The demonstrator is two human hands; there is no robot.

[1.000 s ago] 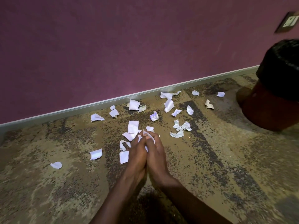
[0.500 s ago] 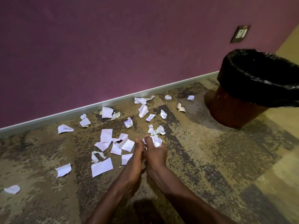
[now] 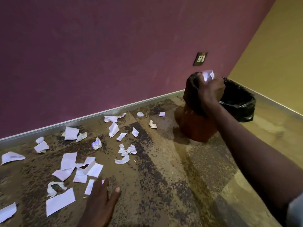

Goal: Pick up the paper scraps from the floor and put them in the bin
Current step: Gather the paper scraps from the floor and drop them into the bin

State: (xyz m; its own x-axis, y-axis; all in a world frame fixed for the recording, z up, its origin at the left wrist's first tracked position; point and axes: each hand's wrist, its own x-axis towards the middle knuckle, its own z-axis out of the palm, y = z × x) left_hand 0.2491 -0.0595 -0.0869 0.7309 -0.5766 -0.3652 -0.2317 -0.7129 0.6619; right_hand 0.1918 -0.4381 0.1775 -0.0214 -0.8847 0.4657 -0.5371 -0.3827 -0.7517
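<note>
A person's left hand lies open, fingers spread flat on the mottled brown carpeted floor, apparently as a prop while the body leans toward the corner; its fingertips touch the nearest slip of torn white paper. Around and beyond it, white paper scraps, some flat, some crumpled, lie scattered across the floor up to the pale skirting board, so most of the job looks undone. Farther off, the right hand reaches out, its fingers curled round a crumpled wad of white paper held over the near rim of the round reddish-brown bin lined with a black plastic bag, seemingly poised for the drop. The hand and forearm hide much of the bin's mouth, so its contents cannot be made out. A dark wall socket sits on the purple wall behind; a grey sleeve is cut off at the frame's edge.
</note>
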